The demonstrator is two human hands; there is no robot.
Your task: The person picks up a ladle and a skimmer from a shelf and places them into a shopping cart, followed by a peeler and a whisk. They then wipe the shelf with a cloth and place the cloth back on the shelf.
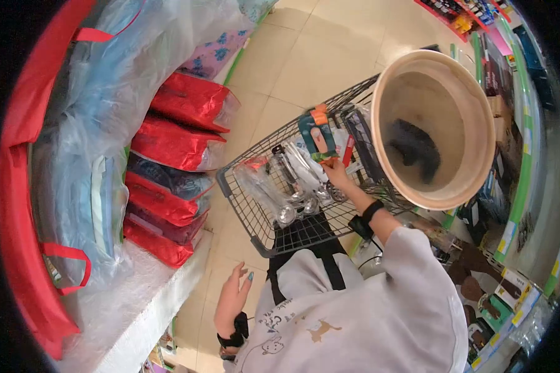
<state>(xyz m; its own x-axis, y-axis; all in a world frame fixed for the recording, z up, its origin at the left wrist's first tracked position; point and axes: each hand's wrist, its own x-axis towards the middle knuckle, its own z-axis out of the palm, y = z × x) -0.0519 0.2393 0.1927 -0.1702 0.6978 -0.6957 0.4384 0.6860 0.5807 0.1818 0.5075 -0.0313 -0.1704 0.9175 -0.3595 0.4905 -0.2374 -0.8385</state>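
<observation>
My right hand (337, 174) reaches over a grey wire shopping cart (255, 233), its fingers closed on the lower edge of a green carded package (317, 135) with an orange top. Beside it in the cart lie metal ladles and other utensils in clear plastic (286, 180). A large beige bucket (382, 180) stands at the cart's right end with a dark object (417, 149) inside. Away from the cart, my left hand (231, 298) hangs low at the left of my body, fingers apart and holding nothing.
Red bedding packs (174, 143) are stacked on the left beside large plastic-wrapped goods (87, 168). A white ledge (149, 311) runs below them. Shelves with green edge strips (519, 205) line the right side. Tiled floor (286, 56) shows beyond the cart.
</observation>
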